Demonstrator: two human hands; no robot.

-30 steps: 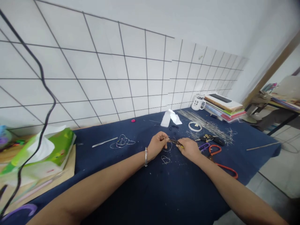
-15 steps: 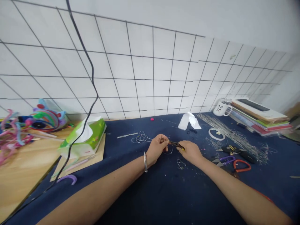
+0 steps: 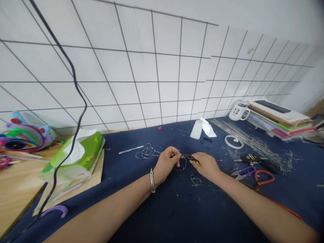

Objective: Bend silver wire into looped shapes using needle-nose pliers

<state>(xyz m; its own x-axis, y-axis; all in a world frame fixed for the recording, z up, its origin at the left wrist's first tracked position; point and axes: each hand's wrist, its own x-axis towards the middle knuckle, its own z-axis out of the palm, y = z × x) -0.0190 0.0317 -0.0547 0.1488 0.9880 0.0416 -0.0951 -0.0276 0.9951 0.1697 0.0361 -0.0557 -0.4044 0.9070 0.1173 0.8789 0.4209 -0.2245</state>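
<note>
My left hand (image 3: 167, 161) pinches a thin wire (image 3: 181, 169), whose loop hangs below the fingertips. A tangle of bent wire (image 3: 149, 152) lies to the left, with a strand running toward this hand. In my right hand (image 3: 205, 163) are dark pliers (image 3: 188, 157) with a bit of yellow on the handle. Their jaws point left and meet the wire at my left fingertips; whether the jaws are closed is too small to tell. Near my right hand, a small bent wire piece (image 3: 195, 181) lies on the dark blue cloth (image 3: 172, 216).
On the right are a bundle of straight wires (image 3: 235, 130), a white coil (image 3: 234, 146), purple-handled scissors (image 3: 245, 171), red-handled pliers (image 3: 264, 177), a mug (image 3: 238, 112) and stacked books (image 3: 280, 119). A tissue box (image 3: 86, 155) and a black cable (image 3: 73, 72) are on the left.
The view has turned slightly, shifting the left-side things further left. Both hands keep their hold on the wire and pliers, with barely any movement between them.
</note>
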